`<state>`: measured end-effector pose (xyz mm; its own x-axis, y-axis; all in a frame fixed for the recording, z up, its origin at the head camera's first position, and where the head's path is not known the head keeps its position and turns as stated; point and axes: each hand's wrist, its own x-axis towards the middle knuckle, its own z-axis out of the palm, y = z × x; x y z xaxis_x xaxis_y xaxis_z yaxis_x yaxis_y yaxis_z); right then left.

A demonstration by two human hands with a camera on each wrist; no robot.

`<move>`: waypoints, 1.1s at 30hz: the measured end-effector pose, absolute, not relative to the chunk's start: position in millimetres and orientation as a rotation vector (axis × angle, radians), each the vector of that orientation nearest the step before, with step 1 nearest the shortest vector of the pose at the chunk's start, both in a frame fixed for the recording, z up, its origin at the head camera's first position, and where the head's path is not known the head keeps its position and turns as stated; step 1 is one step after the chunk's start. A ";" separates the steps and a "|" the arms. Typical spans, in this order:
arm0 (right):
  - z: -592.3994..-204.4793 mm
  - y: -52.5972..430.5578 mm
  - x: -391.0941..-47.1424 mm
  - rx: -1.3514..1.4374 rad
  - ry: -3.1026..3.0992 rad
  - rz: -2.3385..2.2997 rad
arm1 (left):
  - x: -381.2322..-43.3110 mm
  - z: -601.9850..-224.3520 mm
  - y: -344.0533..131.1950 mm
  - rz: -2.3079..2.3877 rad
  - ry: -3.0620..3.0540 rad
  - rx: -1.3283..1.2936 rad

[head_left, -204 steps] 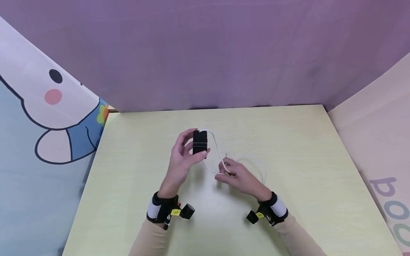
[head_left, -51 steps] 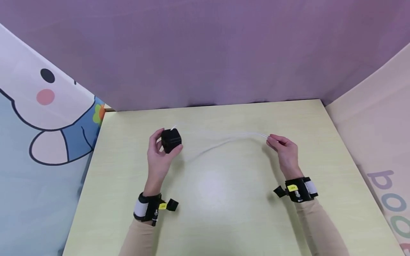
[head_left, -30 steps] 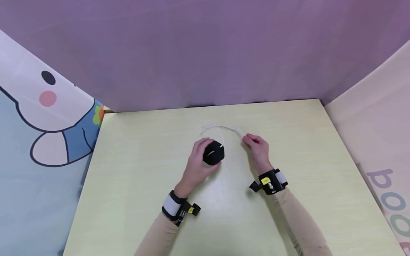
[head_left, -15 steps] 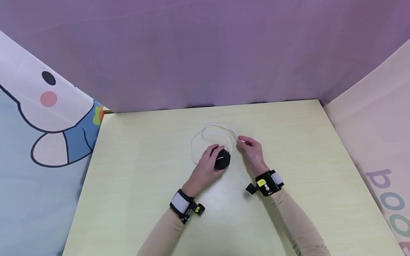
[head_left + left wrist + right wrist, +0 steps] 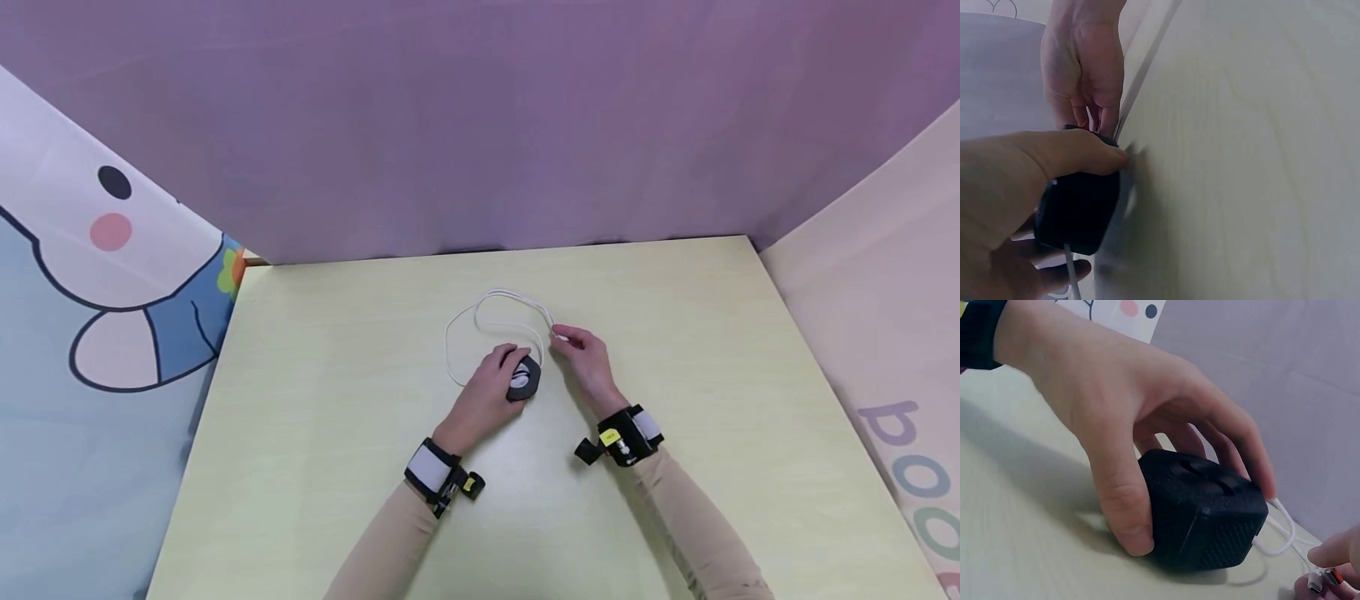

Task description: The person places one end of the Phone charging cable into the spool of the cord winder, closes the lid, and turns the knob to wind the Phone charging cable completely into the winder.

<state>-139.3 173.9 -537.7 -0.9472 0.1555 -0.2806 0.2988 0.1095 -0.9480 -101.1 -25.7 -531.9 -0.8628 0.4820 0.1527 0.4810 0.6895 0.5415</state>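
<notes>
My left hand (image 5: 486, 398) grips a small black block (image 5: 529, 388) with rounded corners, thumb on the near side and fingers over the far side. The right wrist view shows curved recesses in its upper face and a textured side. A white cable (image 5: 499, 291) comes out of the block and loops on the table behind the left hand. To the right, my right hand (image 5: 588, 362) pinches the cable's end part; a metal-tipped plug (image 5: 1314, 583) and an orange-lined plug (image 5: 1334, 575) stick out from its fingers. The block sits low at the tabletop; whether it touches is unclear.
The pale wooden table (image 5: 315, 350) spreads out around both hands. A purple cloth (image 5: 480, 125) hangs along its back edge. A cartoon-printed cloth (image 5: 150, 333) borders the left side, and a pale lettered cloth (image 5: 862, 292) the right.
From wide apart, my hands have come together near the middle, the left bringing the block rightward and down, the right moving leftward with the cable. The stretched cable now lies in loops.
</notes>
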 end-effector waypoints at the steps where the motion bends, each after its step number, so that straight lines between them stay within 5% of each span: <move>1: -538.1 173.6 -139.2 0.456 2.261 -1.969 | -100.9 -531.6 -25.5 0.913 2.886 0.818; 33: -532.2 169.7 -126.9 0.206 2.480 -1.855 | -105.7 -522.6 -13.7 0.600 2.825 0.702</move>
<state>-126.9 169.7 -532.2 -0.9905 0.0836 -0.1090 0.1282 0.2771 -0.9523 -105.7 -13.7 -522.6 -0.8748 0.4800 -0.0655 0.4120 0.8083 0.4207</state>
